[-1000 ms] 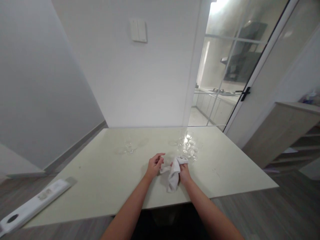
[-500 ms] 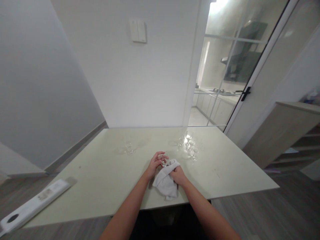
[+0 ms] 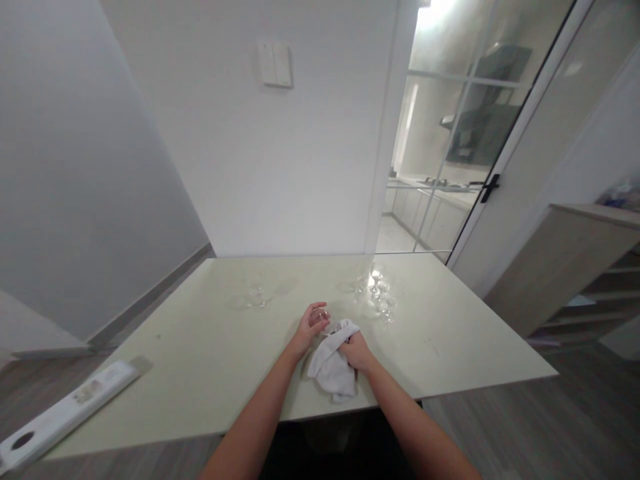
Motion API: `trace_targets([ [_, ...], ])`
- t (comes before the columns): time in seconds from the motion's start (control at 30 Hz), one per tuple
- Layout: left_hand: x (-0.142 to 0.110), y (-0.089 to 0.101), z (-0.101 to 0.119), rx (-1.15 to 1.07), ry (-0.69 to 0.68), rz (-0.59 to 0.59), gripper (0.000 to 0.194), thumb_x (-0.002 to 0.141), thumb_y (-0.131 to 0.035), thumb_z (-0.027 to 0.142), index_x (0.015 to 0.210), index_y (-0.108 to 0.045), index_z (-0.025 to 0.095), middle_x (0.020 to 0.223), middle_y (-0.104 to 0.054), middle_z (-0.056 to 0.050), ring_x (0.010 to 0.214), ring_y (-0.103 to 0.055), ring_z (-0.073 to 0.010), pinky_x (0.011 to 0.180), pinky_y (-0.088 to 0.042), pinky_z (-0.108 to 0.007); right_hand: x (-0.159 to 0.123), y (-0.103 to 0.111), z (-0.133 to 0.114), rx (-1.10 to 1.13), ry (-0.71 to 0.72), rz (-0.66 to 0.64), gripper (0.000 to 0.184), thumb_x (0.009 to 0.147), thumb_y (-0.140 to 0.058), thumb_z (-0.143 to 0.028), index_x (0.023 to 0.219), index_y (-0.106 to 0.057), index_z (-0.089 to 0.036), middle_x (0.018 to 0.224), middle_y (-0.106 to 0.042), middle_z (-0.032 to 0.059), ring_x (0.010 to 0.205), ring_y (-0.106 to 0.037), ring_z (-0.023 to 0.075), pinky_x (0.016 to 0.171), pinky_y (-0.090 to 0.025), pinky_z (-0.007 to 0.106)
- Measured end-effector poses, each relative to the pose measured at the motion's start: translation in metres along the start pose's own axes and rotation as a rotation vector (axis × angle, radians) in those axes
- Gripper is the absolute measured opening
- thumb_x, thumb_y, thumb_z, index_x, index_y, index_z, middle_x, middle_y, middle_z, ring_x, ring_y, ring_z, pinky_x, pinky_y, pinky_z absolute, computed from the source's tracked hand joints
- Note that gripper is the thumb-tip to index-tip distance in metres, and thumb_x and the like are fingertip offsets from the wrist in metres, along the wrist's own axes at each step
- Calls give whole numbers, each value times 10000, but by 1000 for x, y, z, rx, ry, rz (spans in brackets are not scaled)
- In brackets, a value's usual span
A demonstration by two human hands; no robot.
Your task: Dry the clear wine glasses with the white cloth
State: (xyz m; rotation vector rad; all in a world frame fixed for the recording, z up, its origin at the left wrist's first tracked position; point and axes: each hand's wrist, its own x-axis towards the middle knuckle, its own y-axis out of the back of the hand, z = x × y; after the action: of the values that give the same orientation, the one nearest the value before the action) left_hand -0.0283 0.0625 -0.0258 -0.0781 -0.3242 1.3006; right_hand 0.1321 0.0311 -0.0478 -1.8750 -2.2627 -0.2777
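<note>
A small clear glass (image 3: 321, 316) is in my left hand (image 3: 306, 332), its fingers curled around the side. Its lower part is blurred, so I cannot make out its full shape. My right hand (image 3: 356, 351) grips a white cloth (image 3: 332, 371), which drapes down toward the front of the table. The cloth's upper fold lies close beside the glass, and the right fingers are partly hidden in it. Whether the cloth touches the glass is unclear.
Several clear stemmed glasses (image 3: 376, 288) stand in a cluster at the back right of the pale table (image 3: 210, 373). Another clear glass (image 3: 258, 297) is at the back left. A white power strip (image 3: 70, 407) lies across the left front corner.
My left hand has turned slightly, and the glass has shifted a little left, away from the cloth. My right hand and the cloth have barely moved.
</note>
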Motion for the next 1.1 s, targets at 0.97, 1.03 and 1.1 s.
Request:
trace_targets([
  [0.97, 1, 1, -1, -102, 15, -91, 598, 631, -790, 300, 1169, -548, 201, 1011, -654, -81, 877, -622, -185, 789, -449, -297, 1, 1, 2, -18, -49, 9, 262, 652, -613, -179, 911, -652, -175, 889, -704, 22, 835, -620, 198, 818, -497, 341],
  [1.03, 0, 0, 0, -137, 36, -129, 595, 655, -773, 328, 1186, -536, 201, 1050, -653, -101, 918, -624, -206, 815, -447, -322, 1, 0, 2, -9, -30, 6, 281, 656, -601, -172, 932, -651, -184, 928, -702, 23, 868, -623, 202, 855, -487, 355],
  [1.1, -1, -1, 1, -152, 38, -134, 591, 653, -776, 330, 1179, -540, 203, 1097, -643, -112, 959, -617, -218, 837, -443, -335, 1, 0, -1, 3, -5, 1, 289, 666, -587, -161, 946, -652, -189, 960, -700, 26, 906, -624, 207, 880, -478, 357],
])
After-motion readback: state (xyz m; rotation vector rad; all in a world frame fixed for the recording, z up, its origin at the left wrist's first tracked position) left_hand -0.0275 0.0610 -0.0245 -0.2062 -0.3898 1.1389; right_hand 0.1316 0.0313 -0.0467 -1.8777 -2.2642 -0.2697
